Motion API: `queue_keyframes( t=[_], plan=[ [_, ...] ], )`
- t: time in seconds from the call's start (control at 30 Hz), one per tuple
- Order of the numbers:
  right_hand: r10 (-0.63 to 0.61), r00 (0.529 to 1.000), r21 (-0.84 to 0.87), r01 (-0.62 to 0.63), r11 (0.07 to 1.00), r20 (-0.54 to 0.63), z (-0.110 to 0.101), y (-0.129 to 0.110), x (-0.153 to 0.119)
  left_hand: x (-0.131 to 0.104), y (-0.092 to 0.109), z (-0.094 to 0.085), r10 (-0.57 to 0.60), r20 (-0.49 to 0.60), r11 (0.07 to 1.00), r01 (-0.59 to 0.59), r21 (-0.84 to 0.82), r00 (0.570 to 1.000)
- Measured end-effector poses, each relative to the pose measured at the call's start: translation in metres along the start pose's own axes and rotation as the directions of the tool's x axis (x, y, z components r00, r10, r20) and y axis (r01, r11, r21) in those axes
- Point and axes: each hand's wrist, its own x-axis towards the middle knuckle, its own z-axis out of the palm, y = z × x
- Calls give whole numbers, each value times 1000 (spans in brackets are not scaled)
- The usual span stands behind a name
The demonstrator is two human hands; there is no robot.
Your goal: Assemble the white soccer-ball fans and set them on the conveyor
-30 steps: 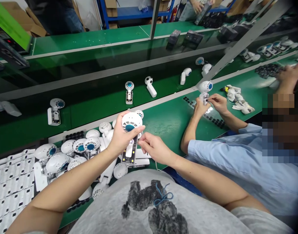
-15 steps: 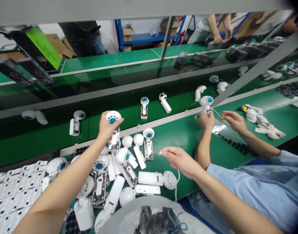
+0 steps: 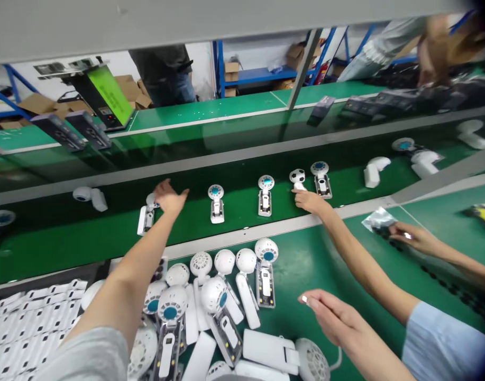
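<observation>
My left hand (image 3: 170,199) reaches over the green belt, its thumb spread from the fingers and nothing visible in it. Partly behind it lies a small white handheld fan (image 3: 145,221); whether they touch I cannot tell. To its right another handheld fan (image 3: 217,205) with a blue centre and clear-cased handle lies on the belt. In my right hand (image 3: 337,320), above the green table, the small plug (image 3: 304,299) of a white cable (image 3: 338,361) is pinched between thumb and fingers. Several white fans (image 3: 214,296) are crowded on the table between my arms.
A co-worker's hand (image 3: 309,201) touches a football-patterned fan (image 3: 297,176) on the belt. Their other hand (image 3: 414,236) is by a clear bag (image 3: 379,219). White handle shells (image 3: 36,328) are stacked at lower left. A metal post (image 3: 305,69) rises beyond the belt.
My left hand has let go of a fan, which now lies on the belt, and has moved left. My right hand keeps the plug. The co-worker's fan now lies on the belt too.
</observation>
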Motion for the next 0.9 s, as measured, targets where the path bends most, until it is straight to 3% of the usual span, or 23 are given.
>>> queue_keyframes(
  t=[0.1, 0.2, 0.3, 0.43, 0.53, 0.63, 0.7, 0.9],
  plan=[
    [17, 1000, 17, -17, 1000, -1, 2, -1, 2, 3, -16, -55, -139, -75, 990, 141, 26, 987],
    [-72, 997, -48, 73, 996, 15, 5, -8, 0, -9, -22, -80, -251, 3, 968, 251, -13, 968],
    [-188, 982, -121, 186, 975, -4, 12, -19, -5, -40, -8, -72, -259, 179, 951, 283, -123, 949],
    [-291, 957, -101, 289, 952, -4, 30, -32, -14, -121, 33, -44, -159, 468, 888, 333, -317, 869],
    [-389, 921, -64, 388, 919, 4, 46, -37, -19, -192, 65, -33, -117, 640, 825, 433, -364, 760],
    [-455, 890, -43, 454, 890, -13, 56, -39, -26, -245, 88, -30, -77, 799, 704, 600, -380, 597],
    [-478, 878, -11, 478, 878, -17, 58, -39, -30, -265, 97, -30, -42, 845, 624, 674, -394, 533],
    [-512, 859, 54, 512, 857, -22, 57, -38, -43, -291, 103, -37, -6, 860, 625, 674, -395, 510]
  ],
)
